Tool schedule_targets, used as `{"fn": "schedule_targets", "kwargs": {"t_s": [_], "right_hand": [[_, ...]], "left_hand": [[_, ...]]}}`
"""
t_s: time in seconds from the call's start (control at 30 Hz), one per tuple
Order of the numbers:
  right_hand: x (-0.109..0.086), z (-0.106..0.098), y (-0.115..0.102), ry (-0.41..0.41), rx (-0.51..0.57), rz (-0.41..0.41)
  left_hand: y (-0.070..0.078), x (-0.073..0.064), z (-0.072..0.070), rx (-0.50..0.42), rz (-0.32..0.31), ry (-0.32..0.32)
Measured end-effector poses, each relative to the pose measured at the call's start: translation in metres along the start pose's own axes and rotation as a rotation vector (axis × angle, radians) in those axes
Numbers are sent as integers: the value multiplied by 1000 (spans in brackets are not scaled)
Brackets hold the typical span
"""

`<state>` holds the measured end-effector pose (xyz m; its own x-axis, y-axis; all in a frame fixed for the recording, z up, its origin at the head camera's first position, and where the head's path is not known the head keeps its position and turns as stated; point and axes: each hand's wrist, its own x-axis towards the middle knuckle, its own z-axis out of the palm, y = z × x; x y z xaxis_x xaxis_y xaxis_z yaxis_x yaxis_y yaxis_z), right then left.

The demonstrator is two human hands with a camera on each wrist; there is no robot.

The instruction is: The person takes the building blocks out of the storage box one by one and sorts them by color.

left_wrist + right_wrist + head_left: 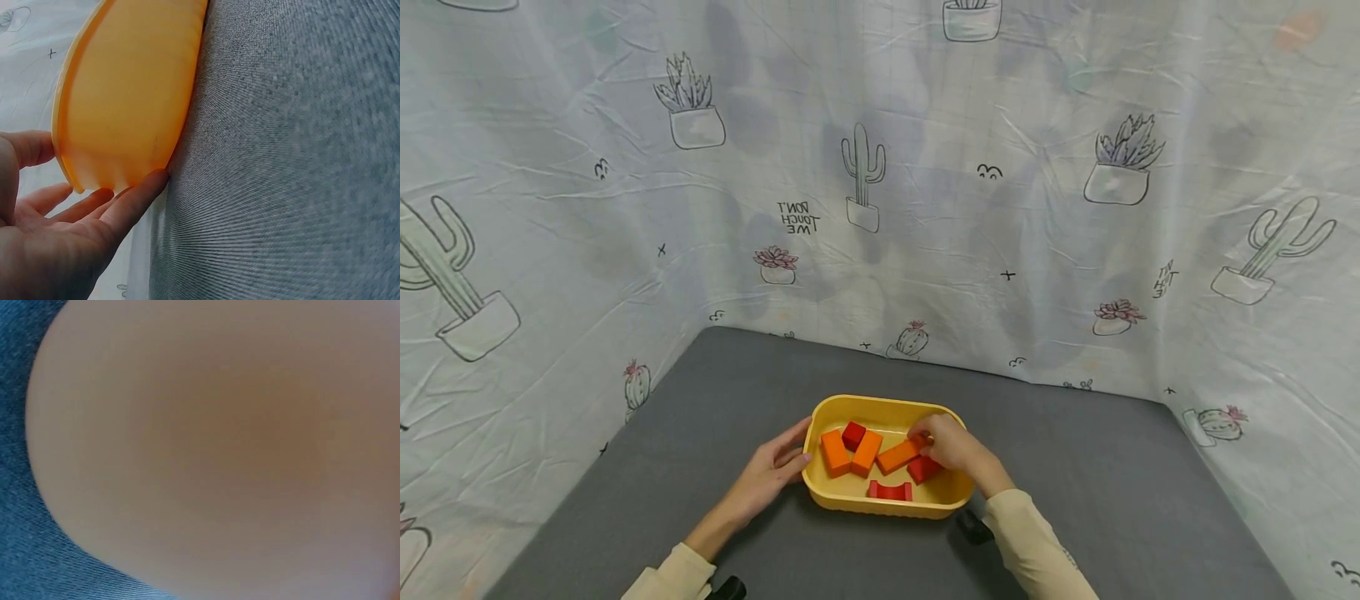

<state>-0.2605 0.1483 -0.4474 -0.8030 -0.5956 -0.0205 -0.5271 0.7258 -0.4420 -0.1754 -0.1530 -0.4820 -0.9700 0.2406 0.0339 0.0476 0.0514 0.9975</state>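
A yellow tub (887, 505) holds several orange and red blocks. My left hand (772, 467) holds the tub's left end, thumb at the rim and fingers along the outer wall. In the left wrist view, that hand (69, 231) spreads its fingers against the tub's wall (125, 94). Reaching into the tub's right side, my right hand (951, 446) has curled fingers that pinch the upper end of an orange block (897, 457). Just below those fingers lies a red block (923, 469), partly covered. Blurred pale shape fills most of the right wrist view.
Two orange blocks (835, 454) and a red cube (853, 436) lie in the tub's left half. A red block with a curved cut-out (891, 492) stands by its near wall. The grey table (1075, 483) meets a white curtain (925, 208) printed with cacti.
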Motion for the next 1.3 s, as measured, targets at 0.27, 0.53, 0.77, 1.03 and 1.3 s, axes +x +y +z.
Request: {"fn": "schedule_targets", "kwargs": {"t_s": [0.27,0.53,0.77,1.03,1.3], "right_hand": [[4,-5,0,-39,21,7],[3,-1,2,-50,27,-1],[0,1,1,-13,7,-12],[-7,-2,2,-27,110,-49],[-10,-6,6,-24,267,-34]], "left_hand": [[4,-1,-1,-12,-14,18],[4,-1,0,-9,-4,-1],[4,-1,1,9,3,11],[4,-1,1,9,-18,20],[2,-1,2,29,-20,36]]}}
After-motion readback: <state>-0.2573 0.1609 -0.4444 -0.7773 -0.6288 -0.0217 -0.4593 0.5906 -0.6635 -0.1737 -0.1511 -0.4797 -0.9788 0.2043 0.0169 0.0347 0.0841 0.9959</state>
